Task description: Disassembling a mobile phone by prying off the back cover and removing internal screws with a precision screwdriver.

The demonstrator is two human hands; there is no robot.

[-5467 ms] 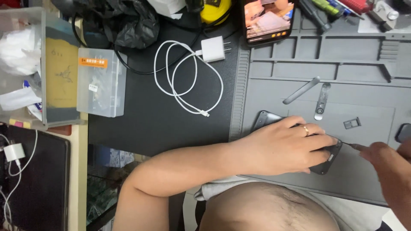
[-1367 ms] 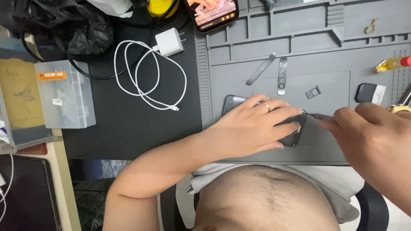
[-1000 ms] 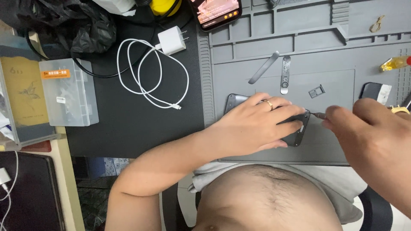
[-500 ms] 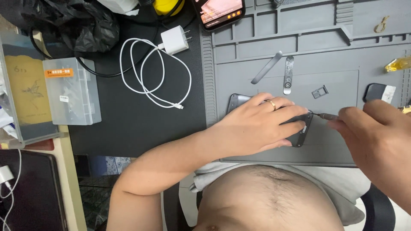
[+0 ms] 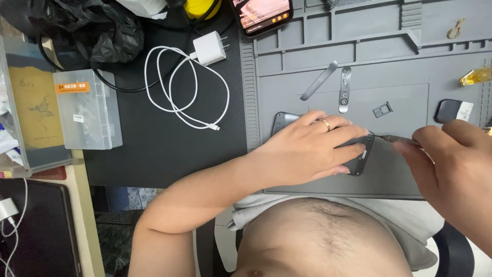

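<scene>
Pressing flat, my left hand pins the dark phone on the grey mat; my right hand pinches a thin screwdriver at its edge. Keep the tip square, pressure light.

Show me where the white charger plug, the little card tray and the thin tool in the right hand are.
white charger plug (image 5: pixel 209 48), head view, on the plug's flat top face.
card tray (image 5: pixel 382 109), head view, on its small frame.
thin tool (image 5: pixel 394 138), head view, on the bare shaft before the fingers.

Head camera, looking straight down, close over grey mat.
</scene>
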